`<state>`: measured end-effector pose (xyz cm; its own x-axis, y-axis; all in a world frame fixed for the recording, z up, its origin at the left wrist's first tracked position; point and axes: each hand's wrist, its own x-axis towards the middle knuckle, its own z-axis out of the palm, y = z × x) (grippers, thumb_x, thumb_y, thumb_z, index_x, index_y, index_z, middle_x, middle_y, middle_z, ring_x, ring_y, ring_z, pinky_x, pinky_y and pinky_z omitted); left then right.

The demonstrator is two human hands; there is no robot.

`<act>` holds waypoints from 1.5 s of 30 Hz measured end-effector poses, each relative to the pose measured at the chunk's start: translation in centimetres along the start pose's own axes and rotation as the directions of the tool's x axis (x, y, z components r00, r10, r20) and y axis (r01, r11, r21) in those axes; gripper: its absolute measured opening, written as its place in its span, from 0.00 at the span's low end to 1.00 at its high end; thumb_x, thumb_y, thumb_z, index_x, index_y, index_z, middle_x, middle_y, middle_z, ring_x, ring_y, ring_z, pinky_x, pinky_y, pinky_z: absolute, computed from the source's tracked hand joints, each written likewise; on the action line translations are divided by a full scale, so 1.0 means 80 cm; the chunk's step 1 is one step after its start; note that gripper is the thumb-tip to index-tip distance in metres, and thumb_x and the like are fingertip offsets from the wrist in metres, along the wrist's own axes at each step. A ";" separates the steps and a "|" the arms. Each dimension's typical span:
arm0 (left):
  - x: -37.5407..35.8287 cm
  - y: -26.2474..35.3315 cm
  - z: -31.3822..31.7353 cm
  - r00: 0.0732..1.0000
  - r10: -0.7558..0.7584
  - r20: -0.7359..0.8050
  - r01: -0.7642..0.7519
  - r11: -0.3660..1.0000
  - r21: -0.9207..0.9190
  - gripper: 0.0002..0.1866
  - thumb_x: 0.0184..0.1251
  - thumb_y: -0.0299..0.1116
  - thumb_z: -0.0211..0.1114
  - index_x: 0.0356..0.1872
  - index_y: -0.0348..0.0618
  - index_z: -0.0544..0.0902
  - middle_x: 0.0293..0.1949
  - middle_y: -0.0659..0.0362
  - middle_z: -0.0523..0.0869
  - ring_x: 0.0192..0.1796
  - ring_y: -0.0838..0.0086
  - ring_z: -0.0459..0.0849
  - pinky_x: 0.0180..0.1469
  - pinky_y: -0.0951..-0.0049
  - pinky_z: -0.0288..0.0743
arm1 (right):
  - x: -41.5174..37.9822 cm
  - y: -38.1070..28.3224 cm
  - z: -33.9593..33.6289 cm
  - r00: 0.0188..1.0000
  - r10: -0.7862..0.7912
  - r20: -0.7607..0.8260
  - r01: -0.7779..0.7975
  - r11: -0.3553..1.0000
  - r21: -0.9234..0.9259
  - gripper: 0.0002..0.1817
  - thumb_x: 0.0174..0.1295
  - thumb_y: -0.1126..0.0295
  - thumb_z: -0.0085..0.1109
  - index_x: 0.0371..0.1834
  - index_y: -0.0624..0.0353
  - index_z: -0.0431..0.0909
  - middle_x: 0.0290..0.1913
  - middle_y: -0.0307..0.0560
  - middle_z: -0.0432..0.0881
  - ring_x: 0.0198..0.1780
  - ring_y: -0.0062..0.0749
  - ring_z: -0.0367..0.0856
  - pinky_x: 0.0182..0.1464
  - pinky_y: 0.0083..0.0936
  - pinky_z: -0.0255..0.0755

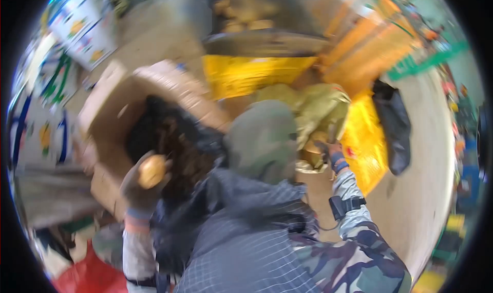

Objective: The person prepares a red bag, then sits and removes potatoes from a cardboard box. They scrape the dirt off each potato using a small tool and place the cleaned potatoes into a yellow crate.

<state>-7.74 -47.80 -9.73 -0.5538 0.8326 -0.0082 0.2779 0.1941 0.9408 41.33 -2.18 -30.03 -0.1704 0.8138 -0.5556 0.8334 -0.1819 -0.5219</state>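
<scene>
My left hand (137, 187), in a greyish glove, is closed around a round yellow-tan piece of produce (152, 171) that looks like a potato. It is beside an open cardboard box (105, 100) with a black plastic liner (141, 126) and dark brown material (177, 144) inside. On the other side, my right hand (328, 151), in a dark glove, is at the mouth of a crumpled olive-gold bag (328, 108). Its fingers look closed, but blur hides what they hold. A tan round item (312, 147) shows next to them in the bag.
A dark crate (287, 42) holding several yellowish round items stands ahead. Yellow sacks (365, 139) and an orange carton (367, 43) are right of centre, with a black bag (391, 126) beyond. White printed cartons (84, 28) stand left. A camouflage cap (263, 139) blocks the centre.
</scene>
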 end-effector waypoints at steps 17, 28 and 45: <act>-0.008 -0.002 -0.045 0.927 -0.264 0.265 0.321 0.198 -0.926 0.33 0.80 0.56 0.50 0.70 0.36 0.70 0.57 0.42 0.83 0.55 0.52 0.86 0.44 0.64 0.86 | -0.262 -0.416 -0.053 0.837 -0.548 0.008 0.546 0.832 -0.099 0.12 0.63 0.66 0.65 0.44 0.62 0.82 0.28 0.40 0.82 0.18 0.19 0.74 0.19 0.18 0.66; -0.028 0.034 -0.057 0.934 0.159 -0.321 -0.240 0.943 -0.229 0.51 0.52 0.27 0.80 0.77 0.38 0.60 0.67 0.50 0.75 0.67 0.63 0.77 0.70 0.64 0.70 | -0.365 -0.579 0.271 0.114 -0.439 0.891 0.030 0.898 0.438 0.27 0.69 0.58 0.62 0.67 0.60 0.73 0.51 0.43 0.82 0.39 0.20 0.79 0.38 0.18 0.74; -0.008 0.054 -0.074 0.911 0.370 -0.181 -0.315 0.909 0.273 0.33 0.64 0.32 0.71 0.69 0.31 0.72 0.60 0.41 0.83 0.61 0.49 0.83 0.63 0.59 0.77 | -0.336 -0.533 0.285 0.041 -0.387 0.921 -0.567 0.751 0.340 0.26 0.71 0.49 0.48 0.54 0.62 0.79 0.34 0.50 0.85 0.21 0.32 0.77 0.27 0.29 0.72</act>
<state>-10.80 -50.57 -3.64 -0.5440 0.7364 0.4023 0.6415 0.0559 0.7651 -1.60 -28.90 -7.56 -0.8135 -0.4052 -0.4172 0.5433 -0.7853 -0.2968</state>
